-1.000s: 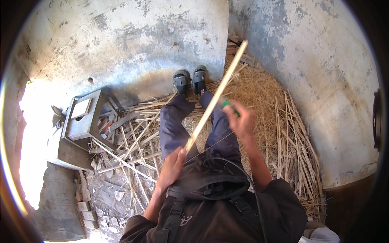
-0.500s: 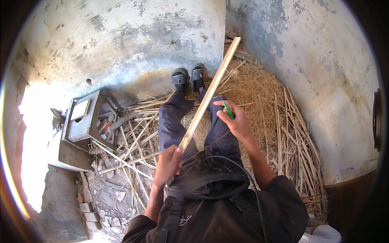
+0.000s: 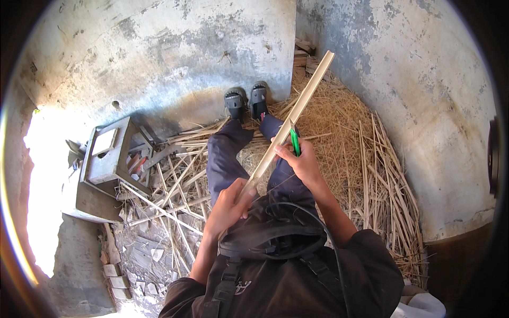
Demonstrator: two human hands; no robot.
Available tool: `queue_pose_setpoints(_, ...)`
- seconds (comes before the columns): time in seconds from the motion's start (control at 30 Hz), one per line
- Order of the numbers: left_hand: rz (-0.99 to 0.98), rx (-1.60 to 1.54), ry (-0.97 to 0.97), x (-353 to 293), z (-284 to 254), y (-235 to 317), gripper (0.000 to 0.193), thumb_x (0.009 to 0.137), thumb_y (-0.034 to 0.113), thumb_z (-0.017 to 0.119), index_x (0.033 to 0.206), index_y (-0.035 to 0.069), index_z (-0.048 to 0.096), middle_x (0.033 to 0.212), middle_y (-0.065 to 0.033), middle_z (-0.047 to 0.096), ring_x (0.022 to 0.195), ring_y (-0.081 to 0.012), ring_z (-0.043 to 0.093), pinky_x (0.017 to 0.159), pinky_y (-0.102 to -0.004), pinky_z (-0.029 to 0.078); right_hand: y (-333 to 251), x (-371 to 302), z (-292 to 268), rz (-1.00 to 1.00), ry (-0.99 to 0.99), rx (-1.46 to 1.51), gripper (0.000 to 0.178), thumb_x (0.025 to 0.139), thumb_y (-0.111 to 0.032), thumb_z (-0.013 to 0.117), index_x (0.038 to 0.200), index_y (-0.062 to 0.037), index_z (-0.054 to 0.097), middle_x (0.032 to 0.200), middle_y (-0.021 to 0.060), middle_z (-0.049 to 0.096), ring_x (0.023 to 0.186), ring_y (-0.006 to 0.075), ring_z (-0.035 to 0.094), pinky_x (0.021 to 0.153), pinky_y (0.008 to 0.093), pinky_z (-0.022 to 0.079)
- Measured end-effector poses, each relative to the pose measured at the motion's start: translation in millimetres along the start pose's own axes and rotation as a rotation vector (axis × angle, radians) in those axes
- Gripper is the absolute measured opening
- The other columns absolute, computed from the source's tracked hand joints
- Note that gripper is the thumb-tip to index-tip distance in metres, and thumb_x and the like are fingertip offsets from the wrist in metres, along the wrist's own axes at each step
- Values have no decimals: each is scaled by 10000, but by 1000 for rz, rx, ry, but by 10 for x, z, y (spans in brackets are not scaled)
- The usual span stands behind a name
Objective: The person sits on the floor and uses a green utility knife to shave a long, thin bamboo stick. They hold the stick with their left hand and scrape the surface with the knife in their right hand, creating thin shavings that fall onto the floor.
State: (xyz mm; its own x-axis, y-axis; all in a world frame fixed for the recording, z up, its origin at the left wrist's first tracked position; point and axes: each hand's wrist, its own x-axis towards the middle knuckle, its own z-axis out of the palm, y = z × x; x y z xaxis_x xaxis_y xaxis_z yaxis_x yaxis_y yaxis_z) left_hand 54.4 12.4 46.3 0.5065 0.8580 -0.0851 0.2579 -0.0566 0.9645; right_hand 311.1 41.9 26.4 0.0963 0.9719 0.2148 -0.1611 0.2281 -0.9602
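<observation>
A long split length of bamboo [image 3: 303, 98], its hollow channel facing up, slants from my lap toward the far right. My left hand [image 3: 228, 208] is closed round its near end. Farther up the strip, my right hand [image 3: 301, 165] has its thumb and fingers against the bamboo. The same hand also holds a green utility knife [image 3: 295, 143], whose tip points away from me, beside the bamboo's right edge. Part of the knife is hidden by the fingers.
Bamboo shavings [image 3: 339, 119] cover the floor ahead, and cut strips [image 3: 384, 185] lie along the right wall. More strips [image 3: 175, 185] cross at the left beside a box-like wooden stand [image 3: 108, 169]. My shoes [image 3: 258, 100] are close to the far wall [image 3: 175, 58].
The bamboo has been turned so its hollow side shows, and its far end has swung right. My right hand, previously apart from it, now touches it with the knife still held.
</observation>
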Motion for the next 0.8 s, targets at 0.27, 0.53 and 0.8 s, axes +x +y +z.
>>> queue_pose_setpoints(0.27,71,1,39,62,27,-76,219,1082,226,653,1089,9,627,630,0,578,508,-65,541,488,-271,404,-40,-66,-11,-180,-1,-320,335,1027,-258,732,1241,0,714,847,48,715,780,74,664,701,259,490)
queue_pose_setpoints(0.53,88,-123,78,83,-22,-179,211,1099,232,629,1050,28,610,607,39,500,520,-34,464,476,-266,345,29,-244,20,-489,-81,-726,370,1016,-356,728,1132,-6,707,959,158,754,791,333,758,683,369,579)
queue_pose_setpoints(0.8,4,-333,-34,79,-41,-26,253,1149,319,544,1056,83,549,691,86,424,542,-16,353,479,-220,286,95,-335,95,-533,-124,-728,338,979,-351,774,1129,-50,746,995,130,786,809,296,783,689,369,607)
